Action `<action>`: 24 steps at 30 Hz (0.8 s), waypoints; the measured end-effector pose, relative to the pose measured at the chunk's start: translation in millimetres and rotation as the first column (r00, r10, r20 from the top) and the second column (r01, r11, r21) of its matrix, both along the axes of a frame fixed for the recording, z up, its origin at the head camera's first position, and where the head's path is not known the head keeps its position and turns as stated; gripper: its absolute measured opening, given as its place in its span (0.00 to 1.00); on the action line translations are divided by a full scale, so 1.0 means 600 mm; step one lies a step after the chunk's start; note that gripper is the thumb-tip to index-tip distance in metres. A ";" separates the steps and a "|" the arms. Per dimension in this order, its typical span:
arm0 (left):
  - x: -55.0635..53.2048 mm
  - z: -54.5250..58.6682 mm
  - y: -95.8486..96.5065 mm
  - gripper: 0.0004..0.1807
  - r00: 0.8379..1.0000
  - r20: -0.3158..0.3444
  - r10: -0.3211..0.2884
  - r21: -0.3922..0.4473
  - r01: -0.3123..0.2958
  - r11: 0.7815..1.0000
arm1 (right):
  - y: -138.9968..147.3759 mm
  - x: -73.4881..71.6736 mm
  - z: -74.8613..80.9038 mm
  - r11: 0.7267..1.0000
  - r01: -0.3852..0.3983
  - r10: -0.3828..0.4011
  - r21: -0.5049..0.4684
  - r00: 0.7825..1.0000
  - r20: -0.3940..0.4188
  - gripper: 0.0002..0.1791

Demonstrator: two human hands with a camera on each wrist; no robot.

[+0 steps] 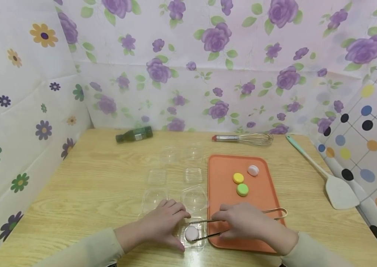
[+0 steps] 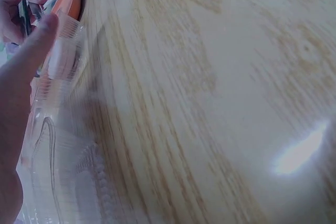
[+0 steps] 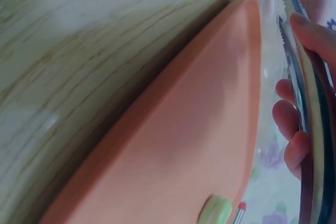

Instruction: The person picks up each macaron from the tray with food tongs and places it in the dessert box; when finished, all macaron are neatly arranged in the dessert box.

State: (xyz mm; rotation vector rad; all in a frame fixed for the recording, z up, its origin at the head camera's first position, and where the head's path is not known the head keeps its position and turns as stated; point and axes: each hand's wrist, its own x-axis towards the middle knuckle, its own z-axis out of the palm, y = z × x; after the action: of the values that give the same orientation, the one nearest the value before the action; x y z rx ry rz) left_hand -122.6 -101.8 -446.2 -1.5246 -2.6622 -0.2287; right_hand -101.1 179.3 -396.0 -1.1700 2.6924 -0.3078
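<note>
Right hand (image 1: 245, 221) grips tongs (image 1: 210, 236) at three o'clock of the cookie (image 1: 191, 233); left hand (image 1: 159, 224), loosely spread at nine, should steady the box (image 1: 202, 227).

The tongs (image 3: 313, 108) are shiny, toothed metal; the boxes (image 1: 194, 198) clear, glossy, ribbed plastic; the tray (image 1: 222, 167) smooth, matt plastic; the macarons (image 1: 192, 234) smooth and matt; the table (image 1: 101, 185) glossy wood grain.
</note>
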 end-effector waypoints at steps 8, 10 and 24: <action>-0.023 0.031 0.002 0.49 0.990 0.110 0.091 -0.014 -0.090 0.996 | 0.044 -0.008 0.008 0.990 0.119 -0.109 -0.073 0.986 0.127 0.23; -0.036 0.039 0.004 0.49 0.984 0.132 0.118 -0.014 -0.117 0.993 | 0.056 -0.012 0.008 0.988 0.129 -0.119 -0.088 0.987 0.111 0.23; -0.148 0.058 0.016 0.49 0.942 0.191 0.278 -0.023 -0.278 0.960 | 0.143 -0.043 -0.005 0.966 0.234 -0.238 -0.109 0.971 -0.023 0.25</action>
State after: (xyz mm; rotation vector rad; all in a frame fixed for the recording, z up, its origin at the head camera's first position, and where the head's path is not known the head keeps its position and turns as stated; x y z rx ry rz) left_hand -211.7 -92.3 -411.1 -1.1566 -2.9825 -0.3809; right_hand -127.2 265.2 -398.8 -0.8865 2.8827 -0.4738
